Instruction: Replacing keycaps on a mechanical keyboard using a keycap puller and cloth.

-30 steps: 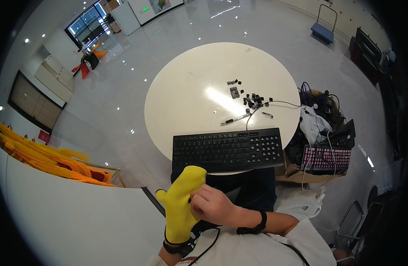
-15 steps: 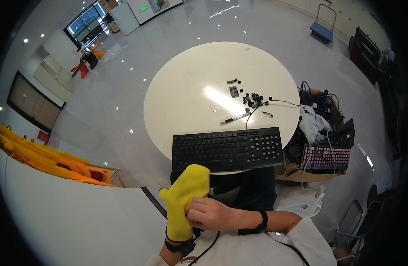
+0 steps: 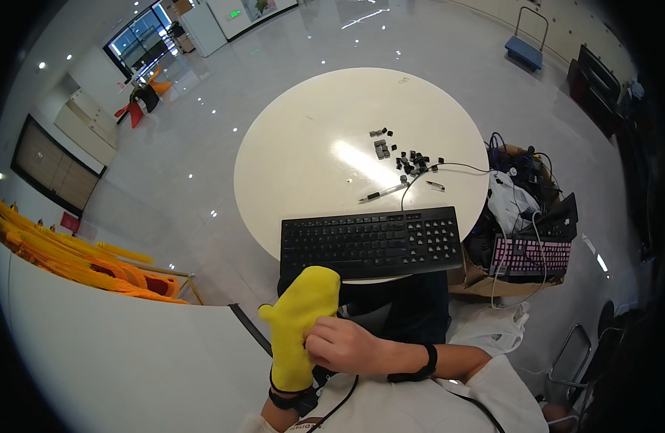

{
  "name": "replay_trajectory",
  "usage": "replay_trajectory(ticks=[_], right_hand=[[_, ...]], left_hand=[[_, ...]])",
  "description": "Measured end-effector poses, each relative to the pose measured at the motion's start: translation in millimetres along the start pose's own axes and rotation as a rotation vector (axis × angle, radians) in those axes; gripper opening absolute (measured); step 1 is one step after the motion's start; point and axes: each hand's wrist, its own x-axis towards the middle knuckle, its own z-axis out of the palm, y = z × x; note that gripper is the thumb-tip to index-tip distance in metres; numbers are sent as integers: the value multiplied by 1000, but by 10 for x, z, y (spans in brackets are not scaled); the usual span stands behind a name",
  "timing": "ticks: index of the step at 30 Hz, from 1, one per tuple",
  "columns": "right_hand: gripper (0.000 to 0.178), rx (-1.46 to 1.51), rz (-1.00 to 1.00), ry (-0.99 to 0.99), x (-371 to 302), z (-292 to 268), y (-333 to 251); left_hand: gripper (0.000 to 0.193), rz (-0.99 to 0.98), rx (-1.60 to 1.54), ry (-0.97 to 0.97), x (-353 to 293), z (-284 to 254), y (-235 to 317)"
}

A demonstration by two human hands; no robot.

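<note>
A yellow mitten (image 3: 301,296) with a dark cuff covers my left hand (image 3: 293,332). The mitten lies stretched out straight, its small thumb sticking out to the left, so the fingers inside are hidden. My right hand (image 3: 340,344) is closed, its curled fingers pinching the mitten's right side near the palm. Just beyond the mitten's tip, a black keyboard (image 3: 347,242) lies along the near edge of the round table (image 3: 289,144). Its right-hand block has bare key posts where keycaps are off.
Loose keycaps (image 3: 412,164) in black and grey lie past the keyboard, beside a pen (image 3: 381,194) and its cap (image 3: 435,185). A cable (image 3: 459,166) runs right. A cardboard box (image 3: 509,289) by the table holds cables and a pink-keyed keyboard (image 3: 532,256). A white surface (image 3: 130,353) is at left.
My right hand has shifted very slightly along the mitten, still pinching it. The mitten has moved a touch up and left. The table things have stayed put.
</note>
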Motion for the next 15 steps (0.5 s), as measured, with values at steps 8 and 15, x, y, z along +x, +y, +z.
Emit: replay_trajectory(ticks=[8, 15], right_hand=[[30, -140, 150, 100, 82, 15, -10], [29, -54, 100, -17, -23, 60, 30]], left_hand=[[48, 276, 567, -67, 161, 82, 81], [58, 42, 245, -54, 35, -305, -159]])
